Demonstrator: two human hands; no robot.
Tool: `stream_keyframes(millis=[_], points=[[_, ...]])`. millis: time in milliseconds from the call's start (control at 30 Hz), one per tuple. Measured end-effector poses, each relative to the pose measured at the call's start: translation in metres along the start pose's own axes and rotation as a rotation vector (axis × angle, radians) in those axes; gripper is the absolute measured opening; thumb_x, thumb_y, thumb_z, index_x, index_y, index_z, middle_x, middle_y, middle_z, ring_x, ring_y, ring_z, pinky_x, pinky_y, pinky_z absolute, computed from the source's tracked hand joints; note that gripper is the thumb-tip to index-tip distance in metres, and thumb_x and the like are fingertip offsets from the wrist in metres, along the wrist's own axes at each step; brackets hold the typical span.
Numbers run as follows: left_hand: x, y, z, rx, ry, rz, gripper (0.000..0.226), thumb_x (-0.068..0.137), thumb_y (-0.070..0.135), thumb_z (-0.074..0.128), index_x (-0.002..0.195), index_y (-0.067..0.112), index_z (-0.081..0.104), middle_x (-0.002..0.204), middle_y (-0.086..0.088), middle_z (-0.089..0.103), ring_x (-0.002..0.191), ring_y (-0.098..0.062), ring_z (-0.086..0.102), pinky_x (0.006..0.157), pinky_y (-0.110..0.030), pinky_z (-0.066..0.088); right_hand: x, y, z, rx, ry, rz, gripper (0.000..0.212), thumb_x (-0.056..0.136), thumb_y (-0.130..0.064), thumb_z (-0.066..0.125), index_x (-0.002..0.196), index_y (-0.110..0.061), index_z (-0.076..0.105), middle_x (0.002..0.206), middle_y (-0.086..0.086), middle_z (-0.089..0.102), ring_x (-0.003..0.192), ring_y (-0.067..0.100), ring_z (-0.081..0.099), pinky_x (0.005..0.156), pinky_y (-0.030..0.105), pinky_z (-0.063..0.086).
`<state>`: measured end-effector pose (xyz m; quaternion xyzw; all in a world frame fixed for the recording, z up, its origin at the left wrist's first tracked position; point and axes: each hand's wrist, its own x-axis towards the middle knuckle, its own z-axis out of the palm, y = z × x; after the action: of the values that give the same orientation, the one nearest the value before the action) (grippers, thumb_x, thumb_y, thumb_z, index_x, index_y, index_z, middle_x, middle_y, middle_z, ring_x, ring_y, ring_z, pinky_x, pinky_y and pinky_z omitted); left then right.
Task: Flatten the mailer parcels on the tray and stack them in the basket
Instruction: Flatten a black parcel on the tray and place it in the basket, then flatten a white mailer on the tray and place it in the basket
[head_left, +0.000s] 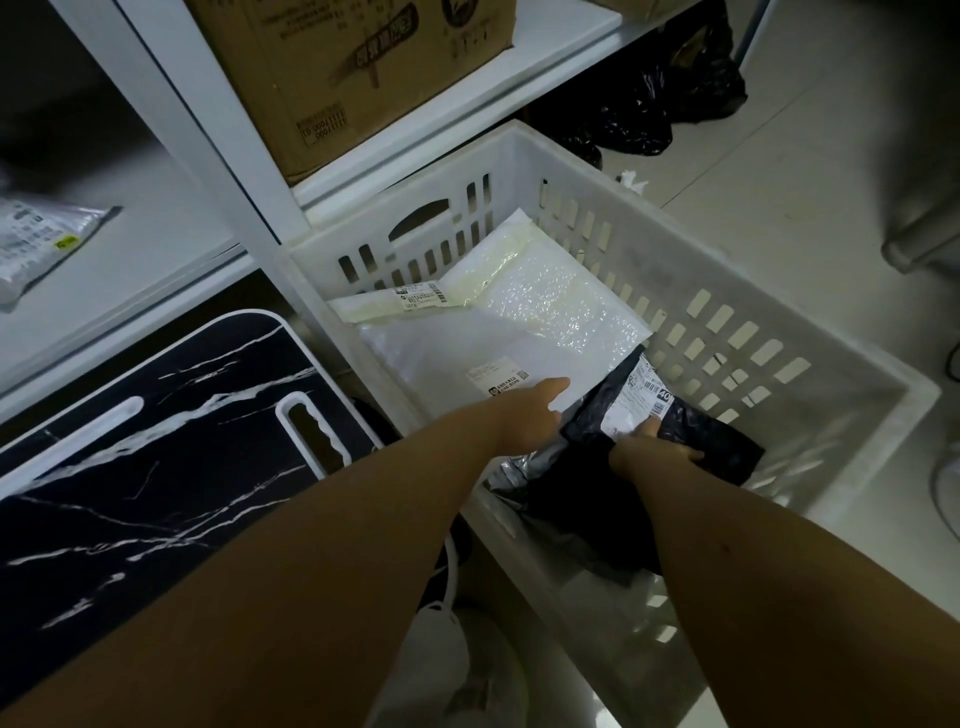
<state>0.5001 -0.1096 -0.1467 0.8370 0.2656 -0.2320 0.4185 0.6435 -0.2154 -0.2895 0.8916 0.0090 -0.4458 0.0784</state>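
Inside the white basket (737, 332), the black mailer (691, 447) lies at the near right, overlapping the white bubble mailers (545, 312). The right hand (660, 444) grips its near end, while the left hand (530, 410) rests flat with fingers extended just beside it on the left.

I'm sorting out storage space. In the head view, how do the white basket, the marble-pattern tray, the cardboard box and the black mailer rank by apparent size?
1. White basket
2. Marble-pattern tray, cut off by the frame, so its rank against the basket is unsure
3. Cardboard box, also cropped and farther away
4. Black mailer, partly hidden by the hands
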Motion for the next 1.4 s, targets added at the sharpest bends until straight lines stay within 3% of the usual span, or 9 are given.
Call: stream_keyframes(millis=[200, 333, 433, 567, 700, 867, 1000, 1200, 1400], points=[[-0.015, 0.01, -0.007, -0.012, 0.012, -0.021, 0.053, 0.103, 0.017, 0.031, 0.152, 0.021, 0.012, 0.157, -0.009, 0.021, 0.139, -0.027, 0.03, 0.109, -0.031, 0.025, -0.058, 0.003, -0.02, -0.014, 0.209, -0.142, 0.072, 0.096, -0.037, 0.043, 0.153, -0.01, 0.01, 0.154, 0.031, 0.012, 0.139, 0.052, 0.015, 0.113, 0.06, 0.021], [-0.036, 0.02, -0.017, -0.037, 0.081, -0.008, 0.052, 0.104, 0.019, 0.03, 0.152, 0.023, 0.012, 0.157, -0.008, 0.021, 0.141, -0.024, 0.026, 0.111, -0.031, 0.021, -0.116, -0.011, -0.037, 0.024, 0.269, -0.133, 0.072, 0.098, -0.037, 0.044, 0.155, -0.022, 0.003, 0.156, 0.023, 0.012, 0.14, 0.046, 0.018, 0.109, 0.06, 0.027], [-0.055, 0.026, -0.024, -0.055, 0.126, -0.002, 0.052, 0.104, 0.021, 0.031, 0.152, 0.024, 0.013, 0.157, -0.007, 0.022, 0.142, -0.024, 0.026, 0.113, -0.032, 0.021, -0.144, -0.022, -0.048, 0.035, 0.265, -0.165, 0.081, 0.085, -0.031, 0.058, 0.153, -0.021, 0.014, 0.152, 0.019, 0.024, 0.136, 0.044, 0.03, 0.103, 0.056, 0.038], [-0.088, 0.028, -0.036, -0.078, 0.188, -0.002, 0.053, 0.103, 0.024, 0.034, 0.152, 0.026, 0.013, 0.152, -0.011, 0.031, 0.134, -0.028, 0.038, 0.108, -0.032, 0.03, -0.176, -0.036, -0.056, -0.045, 0.238, -0.324, 0.058, 0.088, -0.043, 0.053, 0.138, -0.015, 0.048, 0.132, 0.01, 0.052, 0.117, 0.031, 0.05, 0.091, 0.04, 0.04], [-0.128, 0.015, -0.053, -0.121, 0.283, -0.027, 0.056, 0.101, 0.034, 0.038, 0.152, 0.029, 0.014, 0.152, -0.011, 0.032, 0.131, -0.028, 0.042, 0.108, -0.033, 0.033, -0.229, -0.053, -0.065, -0.139, 0.289, -0.516, 0.037, 0.098, -0.031, 0.05, 0.125, -0.008, 0.057, 0.107, 0.011, 0.052, 0.096, 0.025, 0.048, 0.094, 0.037, 0.04], [-0.197, -0.02, -0.078, -0.157, 0.429, -0.073, 0.056, 0.101, 0.033, 0.039, 0.152, 0.027, 0.015, 0.152, -0.009, 0.033, 0.133, -0.025, 0.039, 0.104, -0.028, 0.031, -0.306, -0.085, -0.061, -0.259, 0.453, -0.734, 0.038, 0.098, -0.023, 0.041, 0.13, -0.006, 0.055, 0.134, 0.013, 0.054, 0.118, 0.029, 0.053, 0.094, 0.037, 0.042], [-0.252, -0.064, -0.091, -0.165, 0.552, -0.137, 0.054, 0.1, 0.032, 0.04, 0.15, 0.026, 0.02, 0.147, -0.008, 0.041, 0.129, -0.025, 0.042, 0.1, -0.027, 0.032, -0.367, -0.112, -0.036, -0.317, 0.517, -0.884, 0.035, 0.094, -0.022, 0.047, 0.123, -0.006, 0.058, 0.128, 0.015, 0.057, 0.112, 0.031, 0.056, 0.089, 0.035, 0.045], [-0.326, -0.154, -0.094, -0.258, 0.671, -0.33, 0.058, 0.1, 0.038, 0.04, 0.151, 0.028, 0.016, 0.153, -0.007, 0.031, 0.138, -0.026, 0.033, 0.112, -0.035, 0.027, -0.444, -0.156, 0.041, -0.426, 0.523, -1.073, 0.035, 0.093, -0.022, 0.05, 0.123, -0.007, 0.061, 0.133, 0.014, 0.057, 0.12, 0.032, 0.055, 0.1, 0.036, 0.043], [-0.401, -0.238, -0.091, -0.387, 0.791, -0.476, 0.06, 0.098, 0.035, 0.043, 0.152, 0.025, 0.016, 0.153, -0.01, 0.03, 0.138, -0.027, 0.033, 0.111, -0.032, 0.027, -0.5, -0.201, 0.127, -0.483, 0.52, -1.239, 0.028, 0.092, -0.02, 0.049, 0.115, -0.009, 0.06, 0.125, 0.013, 0.058, 0.111, 0.032, 0.056, 0.086, 0.035, 0.044]])
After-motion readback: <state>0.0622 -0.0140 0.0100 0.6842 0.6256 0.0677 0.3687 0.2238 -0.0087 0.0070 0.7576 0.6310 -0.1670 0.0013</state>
